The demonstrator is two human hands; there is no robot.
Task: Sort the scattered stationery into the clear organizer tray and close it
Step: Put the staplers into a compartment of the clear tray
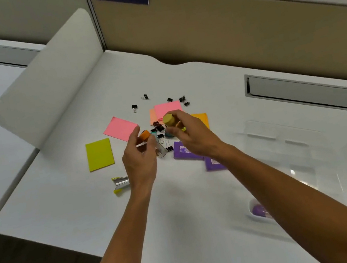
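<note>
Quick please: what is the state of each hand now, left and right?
Left hand: closed on an orange roll.
Right hand: closed on a yellow roll.

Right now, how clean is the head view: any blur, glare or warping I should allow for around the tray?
Head view: the clear tray at right is smeared by motion blur, with bright glare streaks on its plastic; wide-angle bending curves the desk edges; lighting is soft and even, shadows faint; both hands, left hand and right hand, are slightly blurred; the binder clips read fairly sharp.
</note>
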